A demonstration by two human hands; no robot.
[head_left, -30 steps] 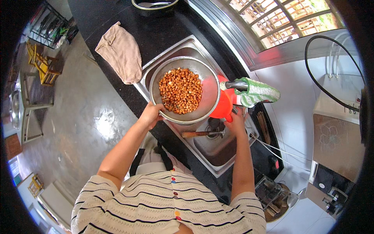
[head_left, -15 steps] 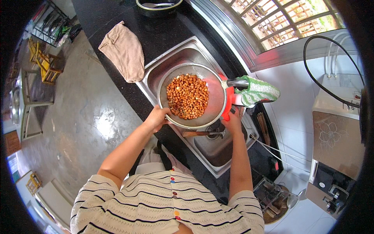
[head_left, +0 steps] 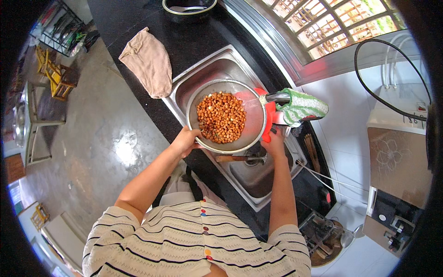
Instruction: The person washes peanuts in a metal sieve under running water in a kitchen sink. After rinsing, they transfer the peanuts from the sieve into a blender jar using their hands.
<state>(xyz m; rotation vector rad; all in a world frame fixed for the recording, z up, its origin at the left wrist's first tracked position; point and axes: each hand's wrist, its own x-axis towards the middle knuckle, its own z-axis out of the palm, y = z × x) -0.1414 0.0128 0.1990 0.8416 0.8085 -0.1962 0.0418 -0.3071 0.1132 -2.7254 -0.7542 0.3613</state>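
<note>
A round metal pan is held over the sink, with reddish-brown peanuts spread in its left part. My left hand grips its near-left rim, thumb over the edge. At the right side, my right hand is closed on the pan by a red piece and a dark handle-like part; some of its fingers are hidden. Just above that spot, the metal faucet, wrapped in a green-and-white cloth, points at the pan, and a thin stream seems to run from it. A wooden-handled tool lies underneath.
A beige cloth lies on the black counter left of the sink. Behind it stands a dark bowl with a spoon. To the right are a barred window, a water heater and a black hose.
The pan has shifted very slightly toward me and left, and the peanuts sit a little differently in it. Both hands keep their hold.
</note>
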